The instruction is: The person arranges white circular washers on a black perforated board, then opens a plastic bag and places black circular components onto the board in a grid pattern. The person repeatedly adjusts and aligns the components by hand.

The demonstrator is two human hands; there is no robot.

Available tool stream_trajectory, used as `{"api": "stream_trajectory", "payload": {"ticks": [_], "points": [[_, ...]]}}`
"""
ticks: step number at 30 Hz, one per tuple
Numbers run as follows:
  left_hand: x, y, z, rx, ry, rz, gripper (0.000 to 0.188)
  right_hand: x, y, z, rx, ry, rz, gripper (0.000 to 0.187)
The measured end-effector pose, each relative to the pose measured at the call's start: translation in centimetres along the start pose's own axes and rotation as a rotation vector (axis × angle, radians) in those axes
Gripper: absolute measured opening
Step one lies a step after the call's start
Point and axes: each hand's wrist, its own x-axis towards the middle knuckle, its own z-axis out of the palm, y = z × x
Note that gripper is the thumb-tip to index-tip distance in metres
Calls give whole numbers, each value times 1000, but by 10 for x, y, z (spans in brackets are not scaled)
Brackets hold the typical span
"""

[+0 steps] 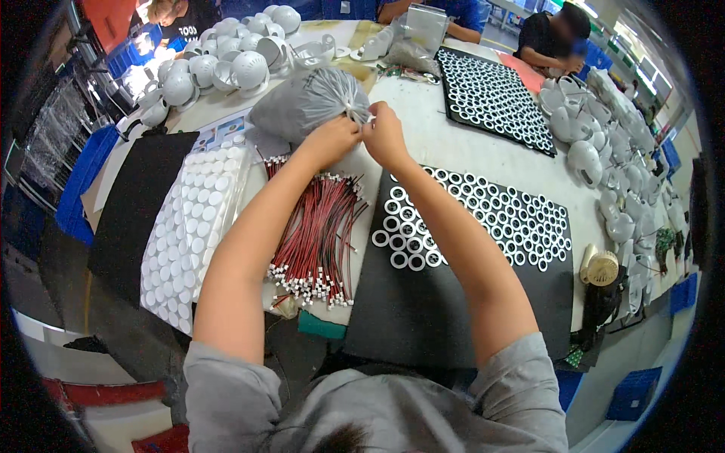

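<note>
A full, greyish plastic bag (302, 102) lies on the white table, its gathered neck toward me. Both my arms reach forward to that neck. My left hand (332, 141) is closed on the gathered plastic from the left, fingers curled. Close against it, my right hand (384, 134) pinches the neck's end from the right. Whatever ties the neck is too small to make out. Below my hands lies a bundle of red and black wires (319, 234) with white connectors. White rings (483, 215) sit in rows on a black mat (445, 317) under my right forearm.
A sheet of round white discs (198, 204) lies left, beside a black mat (136, 204). White dome housings (249, 69) pile up at the far left, more housings (585, 162) along the right. Another ring-covered mat (498, 102) lies far right. Other people sit across the table.
</note>
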Motion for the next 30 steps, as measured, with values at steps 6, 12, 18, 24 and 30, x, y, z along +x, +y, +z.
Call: {"api": "stream_trajectory", "payload": {"ticks": [6,12,18,24,30], "points": [[-15,36,-3,129,165,9,11,-16,-17,-10,166,-136,-26,12],[-19,41,-33,220,75,-74,10,-10,1,-4,-77,-148,-145,13],[-6,16,-47,229,160,96,5,12,2,13,-561,-87,-233,16],[16,-3,-49,144,-106,24,7,30,-13,11,-697,-134,-118,13],[12,-7,-54,80,76,-173,4,61,-24,5,-528,-217,62,23]]}}
